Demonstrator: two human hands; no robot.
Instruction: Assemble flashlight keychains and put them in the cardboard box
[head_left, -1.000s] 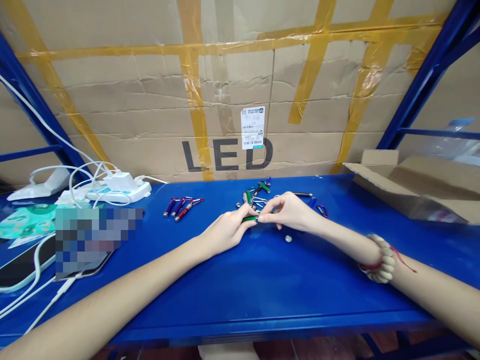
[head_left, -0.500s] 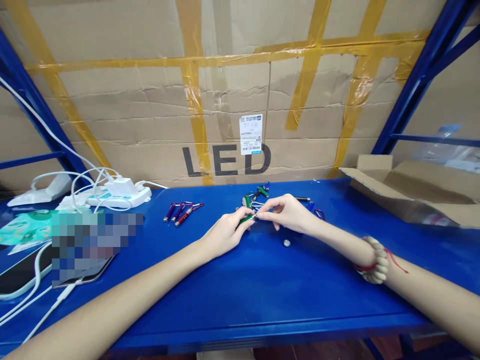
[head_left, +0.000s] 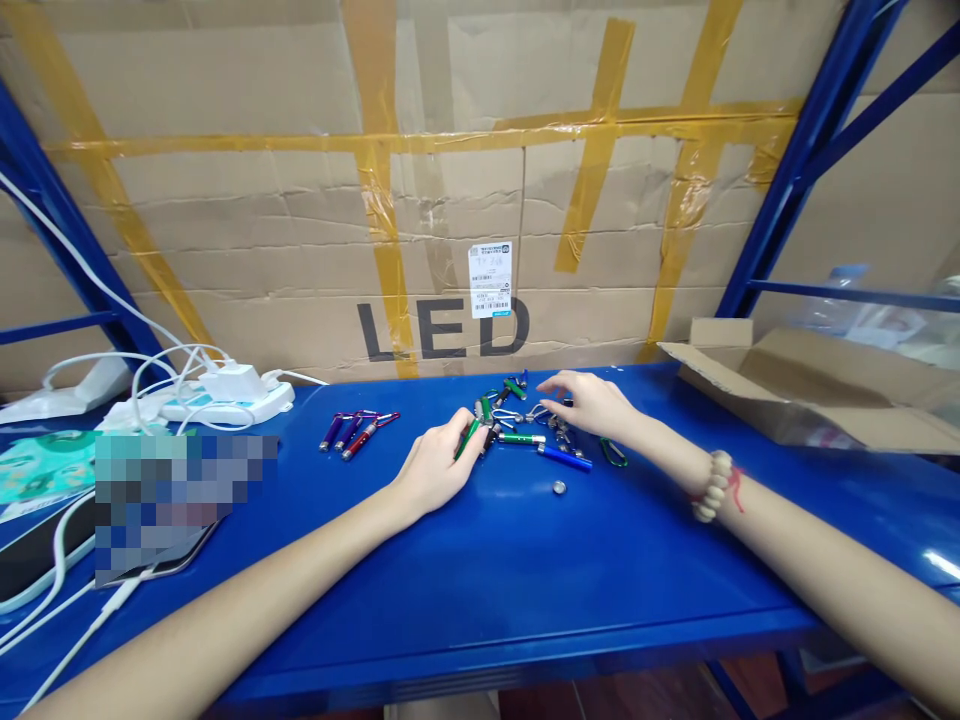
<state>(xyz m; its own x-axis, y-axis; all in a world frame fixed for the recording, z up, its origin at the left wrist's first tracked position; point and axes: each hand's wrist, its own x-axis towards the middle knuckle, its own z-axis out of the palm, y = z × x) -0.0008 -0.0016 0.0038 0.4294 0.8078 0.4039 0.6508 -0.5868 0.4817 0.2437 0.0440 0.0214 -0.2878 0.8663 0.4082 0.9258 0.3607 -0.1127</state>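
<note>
I am gripping a green keychain torch (head_left: 466, 439) in my left hand (head_left: 435, 470), fingers closed round its barrel, midway along the blue desk (head_left: 525, 570) toward its back edge. My right hand (head_left: 592, 402) is reaching open over the pile of torches (head_left: 529, 432) just beside it. I am judging the torch light, stiff and smooth, apt to roll, so mid-barrel is the best hold, not the dangling clip.

Both forearms are bare for their whole visible length. At the wrist of the right hand (head_left: 592, 403) sits a bracelet (head_left: 711, 487) of chunky, pale cream round beads. A thin red cord (head_left: 739, 478) is tied just beside it, with short loose ends. The left hand (head_left: 435, 470) and its wrist are plain, with slim fingers.
</note>
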